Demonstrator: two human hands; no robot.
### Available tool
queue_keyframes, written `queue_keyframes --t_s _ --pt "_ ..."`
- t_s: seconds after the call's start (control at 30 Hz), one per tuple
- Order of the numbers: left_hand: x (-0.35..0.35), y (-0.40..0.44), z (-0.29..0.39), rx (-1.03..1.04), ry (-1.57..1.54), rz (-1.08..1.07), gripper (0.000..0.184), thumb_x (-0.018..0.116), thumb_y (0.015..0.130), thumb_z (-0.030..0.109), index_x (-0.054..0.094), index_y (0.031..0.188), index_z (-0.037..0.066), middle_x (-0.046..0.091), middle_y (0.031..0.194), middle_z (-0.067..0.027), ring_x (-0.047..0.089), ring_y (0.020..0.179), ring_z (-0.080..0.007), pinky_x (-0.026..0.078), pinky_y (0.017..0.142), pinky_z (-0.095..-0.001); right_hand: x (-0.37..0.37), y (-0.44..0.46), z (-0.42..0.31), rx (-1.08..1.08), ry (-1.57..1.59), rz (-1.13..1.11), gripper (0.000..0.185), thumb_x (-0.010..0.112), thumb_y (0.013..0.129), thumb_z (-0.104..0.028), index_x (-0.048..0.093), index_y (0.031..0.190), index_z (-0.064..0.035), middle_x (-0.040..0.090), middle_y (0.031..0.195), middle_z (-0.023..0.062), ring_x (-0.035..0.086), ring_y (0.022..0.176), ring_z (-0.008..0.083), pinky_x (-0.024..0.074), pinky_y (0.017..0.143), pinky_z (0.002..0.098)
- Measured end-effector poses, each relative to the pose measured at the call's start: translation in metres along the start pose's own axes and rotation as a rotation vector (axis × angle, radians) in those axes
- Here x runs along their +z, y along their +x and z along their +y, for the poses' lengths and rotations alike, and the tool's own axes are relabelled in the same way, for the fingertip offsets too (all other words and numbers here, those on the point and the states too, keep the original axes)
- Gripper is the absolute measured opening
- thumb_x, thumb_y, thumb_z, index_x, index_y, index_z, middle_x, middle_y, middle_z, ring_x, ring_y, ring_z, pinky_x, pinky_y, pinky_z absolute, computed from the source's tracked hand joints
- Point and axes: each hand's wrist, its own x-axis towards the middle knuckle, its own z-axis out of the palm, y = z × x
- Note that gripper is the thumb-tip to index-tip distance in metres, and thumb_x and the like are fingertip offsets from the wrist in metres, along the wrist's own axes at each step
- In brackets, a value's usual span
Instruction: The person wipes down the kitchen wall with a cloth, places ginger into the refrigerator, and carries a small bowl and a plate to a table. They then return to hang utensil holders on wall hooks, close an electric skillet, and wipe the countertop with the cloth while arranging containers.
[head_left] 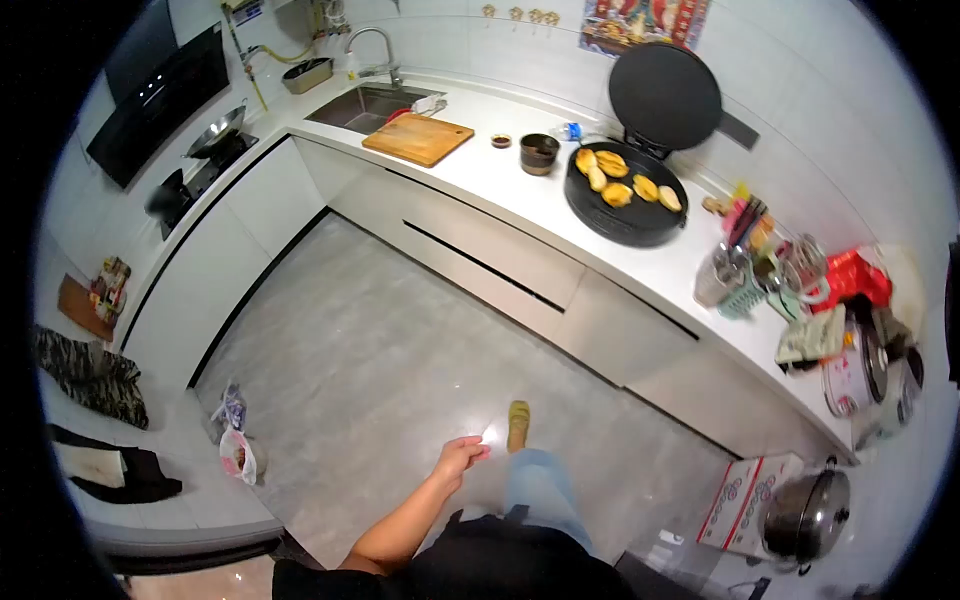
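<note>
Nearest the camera is a person's black cloth top (500, 562), with the bare left forearm reaching out over the grey floor (350, 310). The left hand (460, 457) has its fingers drawn in together; whether they pinch anything is too small to tell. The right hand is out of view, so its state cannot be told.

The round black electric griddle (635, 232) sits on the white table (520, 195), well apart from the left hand. Its flat round lid (665, 97) stands raised, likely to keep the browned yellow food pieces (617, 195) within reach; they lie spaced or just touching, perhaps so each meets the hot plate.

Left of the griddle stands a dark round bowl (539, 153), then a small dish of dark liquid (501, 141), probably kept close for use. Farther left lies a rectangular wooden cutting board (418, 139), near the steel sink (350, 106). Right of the griddle, a mint-green basket (742, 301) stands among upright utensils (735, 257), presumably grouped for easy grabbing.
</note>
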Motion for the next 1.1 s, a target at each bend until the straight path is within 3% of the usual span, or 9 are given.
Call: queue_keyframes --t_s 0.2,0.37,0.4,0.47,0.53,0.67,0.83,0.97,1.1 --pt "-0.046 0.059 0.114 0.111 -0.126 0.269 0.029 0.058 0.085 0.008 0.057 0.113 0.000 0.069 0.096 -0.0084 0.065 0.082 -0.0140 0.039 0.066 -0.0224 0.168 -0.156 -0.294 -0.361 0.610 -0.958 0.028 0.053 0.092 -0.028 0.050 0.090 0.0002 0.041 0.079 0.0148 0.038 0.075 0.0257 0.0318 0.066 0.0373" --pt "-0.062 0.087 0.224 0.280 -0.207 0.391 0.030 0.059 0.085 0.010 0.056 0.113 0.000 0.069 0.094 -0.0077 0.064 0.083 -0.0141 0.041 0.074 -0.0264 0.155 -0.370 -0.637 -0.892 1.019 -1.661 0.043 0.048 0.098 -0.037 0.062 0.073 -0.0040 0.057 0.065 0.0055 0.053 0.061 0.0142 0.0418 0.057 0.0317" --pt "-0.065 0.093 0.239 0.287 -0.214 0.408 0.031 0.058 0.086 0.010 0.055 0.115 0.000 0.068 0.096 -0.0081 0.063 0.084 -0.0146 0.042 0.077 -0.0271 0.041 -0.389 -0.702 -1.348 0.785 -1.498 0.050 0.042 0.099 -0.043 0.066 0.086 -0.0002 0.065 0.076 0.0100 0.061 0.069 0.0175 0.0477 0.068 0.0325" --pt "-0.064 0.102 0.262 0.263 -0.282 0.467 0.031 0.057 0.087 0.009 0.054 0.116 0.000 0.067 0.098 -0.0088 0.063 0.084 -0.0150 0.042 0.075 -0.0260 -0.019 -0.445 -0.786 -1.510 0.950 -1.469 0.047 0.043 0.099 -0.040 0.067 0.108 -0.0004 0.069 0.088 0.0131 0.064 0.083 0.0204 0.0482 0.077 0.0317" --pt "-0.079 0.125 0.271 0.238 -0.334 0.486 0.031 0.054 0.088 0.007 0.052 0.119 0.001 0.066 0.100 -0.0096 0.064 0.083 -0.0180 0.043 0.070 -0.0261 -0.061 -0.489 -0.846 -1.524 1.318 -1.270 0.034 0.057 0.094 -0.032 0.065 0.088 0.0005 0.066 0.083 0.0122 0.063 0.076 0.0247 0.0492 0.074 0.0339" --pt "-0.120 0.168 0.298 0.144 -0.414 0.466 0.028 0.055 0.088 0.005 0.053 0.116 0.000 0.065 0.100 -0.0095 0.064 0.084 -0.0166 0.045 0.073 -0.0247 -0.073 -0.535 -0.899 -0.905 1.367 -1.232 0.040 0.072 0.083 -0.029 0.057 0.108 -0.0015 0.060 0.104 0.0154 0.060 0.086 0.0258 0.0494 0.075 0.0342" --pt "-0.196 0.251 0.385 0.098 -0.338 0.419 0.026 0.055 0.088 0.005 0.055 0.114 0.001 0.064 0.100 -0.0086 0.064 0.086 -0.0174 0.046 0.074 -0.0252 -0.028 -0.537 -0.983 0.090 1.285 -1.283 0.097 0.082 0.073 -0.037 0.020 0.143 -0.0100 0.047 0.126 0.0210 0.060 0.086 0.0262 0.0545 0.054 0.0371" --pt "-0.233 0.316 0.514 0.220 -0.131 0.254 0.028 0.056 0.088 0.006 0.056 0.116 0.001 0.063 0.098 -0.0071 0.063 0.093 -0.0180 0.048 0.081 -0.0276 0.012 -0.527 -1.042 0.278 1.370 -1.549 0.064 0.074 0.080 -0.022 0.038 0.132 -0.0098 0.059 0.107 0.0166 0.065 0.077 0.0305 0.0616 0.058 0.0421" --pt "-0.234 0.352 0.636 0.391 -0.023 0.133 0.032 0.055 0.089 0.005 0.054 0.120 -0.002 0.065 0.099 -0.0091 0.062 0.099 -0.0182 0.047 0.090 -0.0306 0.023 -0.532 -1.046 0.390 1.425 -1.385 0.025 0.059 0.085 -0.002 0.055 0.110 -0.0005 0.054 0.110 0.0119 0.056 0.100 0.0272 0.0623 0.070 0.0430"
